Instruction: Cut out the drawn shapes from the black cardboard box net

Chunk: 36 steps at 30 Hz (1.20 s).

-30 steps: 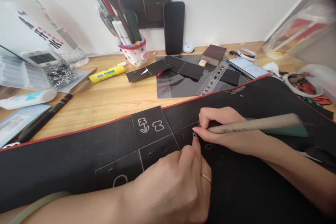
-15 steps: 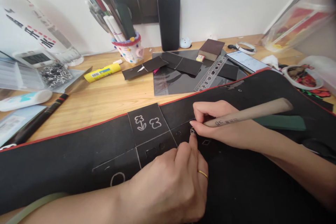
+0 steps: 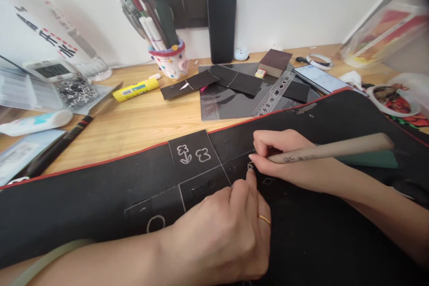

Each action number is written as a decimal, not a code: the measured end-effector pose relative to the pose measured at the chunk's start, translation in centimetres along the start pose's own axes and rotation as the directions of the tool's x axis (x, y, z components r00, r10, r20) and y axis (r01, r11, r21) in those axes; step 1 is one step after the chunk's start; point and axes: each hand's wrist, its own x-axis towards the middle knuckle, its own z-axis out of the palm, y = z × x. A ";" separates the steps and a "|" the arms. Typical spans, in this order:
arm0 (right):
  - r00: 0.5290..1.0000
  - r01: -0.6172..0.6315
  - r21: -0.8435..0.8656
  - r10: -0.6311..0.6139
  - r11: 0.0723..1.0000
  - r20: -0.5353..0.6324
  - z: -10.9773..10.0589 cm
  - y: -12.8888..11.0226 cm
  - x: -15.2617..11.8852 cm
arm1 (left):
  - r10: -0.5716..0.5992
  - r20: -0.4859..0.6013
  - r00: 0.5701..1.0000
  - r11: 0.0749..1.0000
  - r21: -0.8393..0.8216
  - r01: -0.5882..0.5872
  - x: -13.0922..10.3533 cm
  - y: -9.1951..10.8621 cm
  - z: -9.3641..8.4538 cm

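My right hand (image 3: 281,154) is closed around a grey-beige pen (image 3: 331,148), its tip near a small triangle on black paper. My left hand (image 3: 228,228), with a gold ring, presses down just below, its index fingertip at the triangle and its other fingers curled. Whether it holds anything underneath is hidden. Left of my fingers lies a black card (image 3: 194,154) with a white flower and a butterfly-like outline. White lines, a circle and faint shapes mark the dark surface around it. A small diamond outline (image 3: 267,181) shows below the pen.
A black mat (image 3: 67,196) with a red edge covers the front. Behind it are a yellow glue stick (image 3: 136,90), a pen cup (image 3: 169,60), a standing phone (image 3: 221,27), a clear stencil strip (image 3: 273,94) and a lying phone (image 3: 323,78). A green block (image 3: 372,158) lies beside my right wrist.
The whole view has shifted, so things appear slightly farther right. The pen leans a little lower at its back end. Both hands stay near the triangle.
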 end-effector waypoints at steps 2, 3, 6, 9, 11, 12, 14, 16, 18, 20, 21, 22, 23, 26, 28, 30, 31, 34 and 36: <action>1.000 -0.001 -0.002 0.001 1.000 -0.004 0.1 0.1 0.0 | -0.003 -0.005 1.000 1.000 0.007 0.003 0.1 0.0 0.0; 1.000 -0.001 -0.004 0.001 1.000 -0.008 0.1 0.1 0.1 | -0.003 -0.009 1.000 1.000 0.010 0.004 0.1 -0.1 -0.1; 1.000 0.010 -0.016 -0.010 1.000 -0.012 0.2 0.2 0.0 | -0.006 -0.017 1.000 1.000 0.006 0.006 0.2 -0.1 -0.1; 1.000 0.019 -0.029 -0.020 0.999 -0.016 0.2 0.1 -0.1 | -0.010 -0.029 1.000 1.000 0.000 0.010 0.2 -0.2 0.0; 1.000 0.011 -0.035 -0.012 0.999 -0.015 0.2 0.1 -0.1 | -0.012 -0.029 0.999 1.000 -0.002 0.012 0.2 -0.2 0.0; 1.000 0.008 -0.036 -0.008 0.999 -0.015 0.2 0.1 -0.1 | -0.012 -0.027 1.000 1.000 -0.003 0.012 0.2 -0.1 0.0; 1.000 0.000 -0.033 0.000 0.999 -0.011 0.2 0.1 -0.2 | -0.015 -0.025 1.000 1.000 -0.001 0.015 0.2 -0.1 -0.1; 1.000 -0.002 -0.029 0.002 1.000 -0.009 0.2 0.1 -0.2 | -0.020 -0.021 1.000 1.000 0.002 0.020 0.1 -0.1 -0.1; 1.000 -0.005 -0.025 0.005 1.000 -0.007 0.2 0.1 -0.3 | -0.022 -0.020 1.000 1.000 0.003 0.022 0.1 -0.1 -0.1; 1.000 -0.010 -0.023 0.010 1.000 -0.007 0.2 0.1 -0.3 | -0.016 -0.022 1.000 1.000 -0.002 0.016 0.1 -0.1 0.0; 1.000 -0.011 -0.022 0.011 1.000 -0.007 0.2 0.1 -0.3 | -0.013 -0.024 1.000 1.000 -0.004 0.013 0.0 -0.1 0.0; 1.000 -0.009 -0.022 0.008 1.000 -0.008 0.2 0.1 -0.3 | -0.009 -0.023 1.000 1.000 -0.007 0.009 0.0 -0.1 0.0; 1.000 -0.006 -0.023 0.006 1.000 -0.009 0.2 0.1 -0.3 | -0.007 -0.019 1.000 1.000 -0.008 0.007 0.0 -0.1 -0.1; 1.000 -0.001 -0.026 0.001 1.000 -0.011 0.2 0.1 -0.3 | -0.012 -0.016 1.000 1.000 0.002 0.012 0.0 -0.2 -0.1; 1.000 -0.002 -0.025 0.001 1.000 -0.010 0.2 0.1 -0.3 | -0.009 -0.018 1.000 1.000 0.007 0.009 0.0 -0.2 -0.2; 1.000 -0.004 -0.023 0.004 1.000 -0.010 0.2 0.1 -0.3 | -0.002 -0.021 1.000 1.000 0.006 0.003 0.0 -0.2 -0.2; 1.000 -0.005 -0.024 0.005 1.000 -0.011 0.2 0.1 -0.3 | 0.001 -0.020 1.000 1.000 0.004 -0.001 0.0 -0.2 -0.2; 1.000 -0.007 -0.031 0.007 1.000 -0.013 0.2 0.1 -0.3 | 0.003 -0.017 1.000 1.000 0.000 -0.003 -0.1 -0.2 -0.1; 1.000 -0.005 -0.040 0.004 0.999 -0.012 0.2 0.1 -0.3 | 0.001 -0.012 1.000 1.000 -0.001 -0.001 -0.1 -0.3 -0.1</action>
